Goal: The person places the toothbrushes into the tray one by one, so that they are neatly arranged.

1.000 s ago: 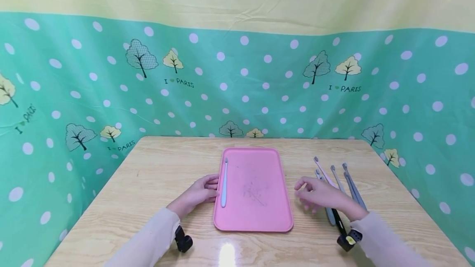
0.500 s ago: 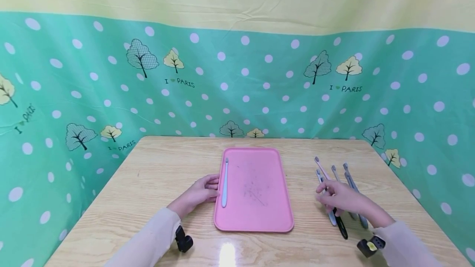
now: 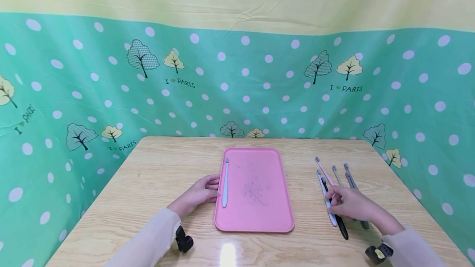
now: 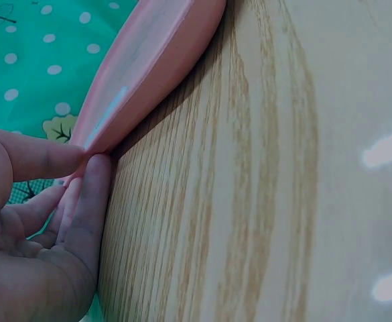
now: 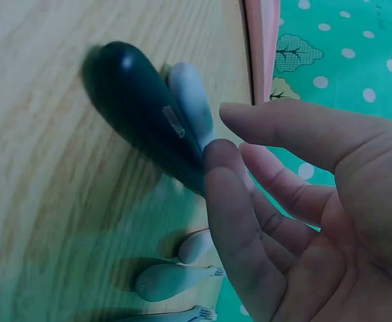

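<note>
My left hand (image 3: 198, 193) pinches the left rim of a pink tray (image 3: 256, 217); the left wrist view shows thumb and finger meeting at the rim. On the tray, along its left side, lies a light blue toothbrush (image 3: 224, 188). My right hand (image 3: 352, 204) is over the toothbrushes right of the tray, fingers bent loosely, thumb apart from the index finger. In the right wrist view the fingertips are at a black toothbrush (image 5: 139, 100), its handle end free; whether they touch it is unclear. A pale blue toothbrush (image 3: 331, 216) lies close beside the black one.
A pink toothbrush (image 3: 325, 171), a greyish one (image 3: 337, 174) and darker grey-blue ones (image 3: 350, 178) lie partly under my right hand. The wooden table (image 3: 170, 155) has a green dotted curtain (image 3: 245, 73) behind and at both sides.
My right hand has moved right from beside the tray to over the toothbrushes, then slightly lower toward the black one. The left hand and tray have stayed put.
</note>
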A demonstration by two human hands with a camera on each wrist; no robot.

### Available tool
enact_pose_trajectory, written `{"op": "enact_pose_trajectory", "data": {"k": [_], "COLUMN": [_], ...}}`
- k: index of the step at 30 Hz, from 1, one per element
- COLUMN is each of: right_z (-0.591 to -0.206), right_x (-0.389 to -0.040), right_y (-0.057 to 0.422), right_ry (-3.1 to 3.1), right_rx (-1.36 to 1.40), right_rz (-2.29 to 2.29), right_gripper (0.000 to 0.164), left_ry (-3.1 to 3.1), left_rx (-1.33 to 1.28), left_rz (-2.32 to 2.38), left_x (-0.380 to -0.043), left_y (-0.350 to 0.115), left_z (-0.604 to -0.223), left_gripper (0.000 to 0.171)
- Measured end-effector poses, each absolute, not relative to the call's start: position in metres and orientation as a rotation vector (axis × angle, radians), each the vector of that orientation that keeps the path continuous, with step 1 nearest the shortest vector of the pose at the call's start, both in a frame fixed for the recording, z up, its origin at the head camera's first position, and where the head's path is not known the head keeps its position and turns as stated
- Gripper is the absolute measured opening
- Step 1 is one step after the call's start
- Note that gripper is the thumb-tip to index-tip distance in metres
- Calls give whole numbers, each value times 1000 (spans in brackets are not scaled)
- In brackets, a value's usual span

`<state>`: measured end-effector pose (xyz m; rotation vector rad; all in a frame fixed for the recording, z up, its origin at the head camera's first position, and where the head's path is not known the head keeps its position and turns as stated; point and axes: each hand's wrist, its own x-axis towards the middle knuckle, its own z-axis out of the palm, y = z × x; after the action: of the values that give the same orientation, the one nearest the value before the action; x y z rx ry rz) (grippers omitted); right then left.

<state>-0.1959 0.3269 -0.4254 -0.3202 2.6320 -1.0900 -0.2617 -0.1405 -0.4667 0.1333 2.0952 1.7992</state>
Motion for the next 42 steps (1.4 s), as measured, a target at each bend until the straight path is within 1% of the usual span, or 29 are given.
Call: {"op": "enact_pose_trajectory", "data": {"k": [4,15,20,28,32,35,42], "right_z": [-428,-434,-436,-438,-440,-439,-433], "right_x": [-195,-196,-196,-197,-197,-198,-199], "right_y": [325,317,317,317,316,315,309], "right_ry": [2672,2754,2752,2729,2729,2725,2676], "right_rx": [-314,-186,-154,-217,-194,-197,-302], "right_rz": [-1050,-953,-939,-992,-1008,-1030,-1144], "right_gripper": [28,31,29,23,21,21,25], "left_ry": [2092,2094,2097,2097,2097,2095,2089], "left_rx": [131,126,112,120,134,129,128], "left_rz": [1800,1801,1811,1811,1797,1792,1795], "left_x": [-261,-260,-259,-260,-261,-262,-262], "left_y": [-141,-141,-140,-140,-140,-140,-139], "left_z": [-468,-467,-466,-467,-467,-467,-466], "left_gripper": [68,67,66,66,66,66,66]}}
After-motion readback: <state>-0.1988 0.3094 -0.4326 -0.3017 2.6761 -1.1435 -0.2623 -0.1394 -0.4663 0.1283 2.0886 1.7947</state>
